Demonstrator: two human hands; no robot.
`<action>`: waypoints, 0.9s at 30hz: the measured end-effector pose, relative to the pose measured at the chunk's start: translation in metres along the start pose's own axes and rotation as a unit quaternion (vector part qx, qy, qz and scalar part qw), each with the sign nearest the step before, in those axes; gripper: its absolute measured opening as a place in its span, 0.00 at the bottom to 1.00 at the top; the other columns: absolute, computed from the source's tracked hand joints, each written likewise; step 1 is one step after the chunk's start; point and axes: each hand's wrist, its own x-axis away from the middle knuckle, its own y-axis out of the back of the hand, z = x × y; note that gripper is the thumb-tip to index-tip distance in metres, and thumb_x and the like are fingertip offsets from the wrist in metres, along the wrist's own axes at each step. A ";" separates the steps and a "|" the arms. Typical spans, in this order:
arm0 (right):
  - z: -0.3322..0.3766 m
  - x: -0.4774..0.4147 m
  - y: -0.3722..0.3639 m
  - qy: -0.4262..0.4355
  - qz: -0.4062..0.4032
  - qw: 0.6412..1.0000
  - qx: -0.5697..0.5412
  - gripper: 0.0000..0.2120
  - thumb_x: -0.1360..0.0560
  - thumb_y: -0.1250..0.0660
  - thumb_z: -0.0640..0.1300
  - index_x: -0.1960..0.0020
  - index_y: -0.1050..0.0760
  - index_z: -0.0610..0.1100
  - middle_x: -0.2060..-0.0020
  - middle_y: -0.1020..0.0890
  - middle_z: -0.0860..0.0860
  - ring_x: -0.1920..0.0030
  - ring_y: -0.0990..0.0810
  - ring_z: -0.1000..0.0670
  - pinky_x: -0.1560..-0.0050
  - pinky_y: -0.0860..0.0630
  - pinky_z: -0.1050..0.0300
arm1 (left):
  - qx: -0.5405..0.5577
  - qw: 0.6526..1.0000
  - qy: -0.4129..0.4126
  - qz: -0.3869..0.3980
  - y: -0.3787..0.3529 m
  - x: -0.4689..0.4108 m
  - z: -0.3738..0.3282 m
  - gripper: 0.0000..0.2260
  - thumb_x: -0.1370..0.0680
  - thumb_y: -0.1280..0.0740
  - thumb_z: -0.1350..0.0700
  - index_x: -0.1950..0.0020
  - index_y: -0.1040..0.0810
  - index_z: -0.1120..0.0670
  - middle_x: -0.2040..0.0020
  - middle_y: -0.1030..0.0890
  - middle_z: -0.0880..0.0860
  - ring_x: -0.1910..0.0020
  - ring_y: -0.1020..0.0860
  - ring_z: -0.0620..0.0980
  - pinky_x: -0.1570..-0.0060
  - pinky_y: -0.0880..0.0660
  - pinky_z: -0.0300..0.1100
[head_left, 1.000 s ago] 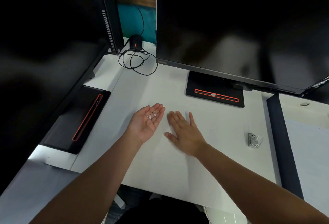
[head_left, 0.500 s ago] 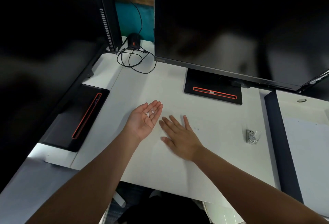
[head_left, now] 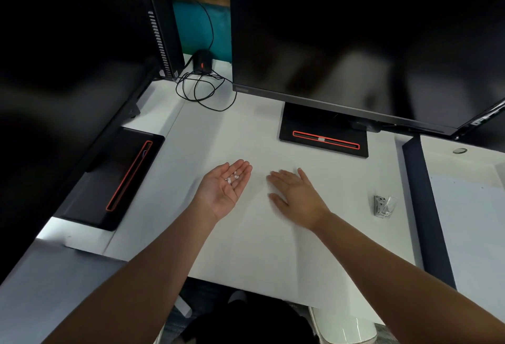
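My left hand (head_left: 224,189) lies palm up over the white desk (head_left: 259,248), fingers straight, with several small white pieces (head_left: 232,179) resting on the base of its fingers. My right hand (head_left: 296,196) lies palm down and flat on the desk just to the right of it, fingers spread and straight, a short gap between the two hands. A small clear glass (head_left: 384,206) with a metal piece in it stands on the desk further right, apart from both hands.
A large dark monitor (head_left: 355,43) on a black stand (head_left: 323,136) with an orange strip stands at the back. A second monitor (head_left: 54,70) and stand (head_left: 117,177) fill the left. Coiled black cable (head_left: 202,89) lies behind. A dark divider (head_left: 426,207) runs along the right.
My right hand has slid a little to the right across the desk, widening the gap to my left hand. The left hand still carries the white pieces.
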 end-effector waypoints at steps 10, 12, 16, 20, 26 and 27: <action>-0.027 -0.019 0.015 -0.099 0.076 0.992 0.012 0.30 0.19 0.51 0.58 0.22 0.55 0.48 0.22 0.50 0.51 0.23 0.52 0.50 0.25 0.53 0.48 | 0.006 1.000 0.013 -0.006 -0.009 -0.001 0.035 0.12 0.20 0.40 0.59 0.46 0.22 0.67 0.52 0.16 0.61 0.54 0.15 0.56 0.52 0.19 0.46; -0.024 -0.026 0.021 -0.104 0.072 0.992 0.024 0.29 0.19 0.52 0.58 0.22 0.54 0.49 0.22 0.49 0.51 0.24 0.48 0.48 0.27 0.48 0.47 | 0.004 1.000 0.010 -0.007 -0.012 0.001 0.040 0.12 0.20 0.40 0.59 0.46 0.23 0.67 0.52 0.16 0.61 0.54 0.15 0.56 0.52 0.19 0.46; -0.020 -0.036 0.030 -0.092 0.098 0.988 0.079 0.26 0.19 0.53 0.58 0.24 0.48 0.50 0.23 0.46 0.52 0.26 0.44 0.46 0.33 0.41 0.45 | 0.005 1.000 0.000 -0.015 -0.014 0.008 0.047 0.12 0.20 0.40 0.60 0.47 0.23 0.67 0.54 0.15 0.61 0.52 0.17 0.56 0.51 0.19 0.46; -0.024 -0.026 0.028 -0.075 0.098 0.990 0.069 0.23 0.18 0.52 0.52 0.24 0.45 0.50 0.23 0.44 0.51 0.25 0.45 0.46 0.32 0.41 0.45 | 0.002 1.000 -0.007 -0.024 -0.015 0.012 0.051 0.12 0.19 0.41 0.60 0.47 0.23 0.67 0.54 0.15 0.61 0.52 0.17 0.56 0.52 0.19 0.46; -0.035 -0.008 0.021 -0.048 -0.003 0.998 0.035 0.13 0.21 0.44 0.42 0.43 0.23 0.45 0.44 0.22 0.48 0.41 0.28 0.42 0.48 0.30 0.53 | 0.010 1.000 -0.012 -0.016 -0.015 0.011 0.059 0.12 0.19 0.41 0.60 0.47 0.23 0.67 0.55 0.15 0.61 0.50 0.18 0.56 0.52 0.19 0.46; -0.035 -0.008 0.021 -0.054 -0.006 0.998 0.024 0.13 0.21 0.43 0.42 0.46 0.21 0.45 0.46 0.21 0.48 0.44 0.27 0.42 0.49 0.29 0.53 | 0.010 1.000 -0.012 -0.014 -0.016 0.010 0.060 0.12 0.19 0.41 0.60 0.47 0.23 0.67 0.55 0.15 0.61 0.51 0.17 0.56 0.51 0.19 0.46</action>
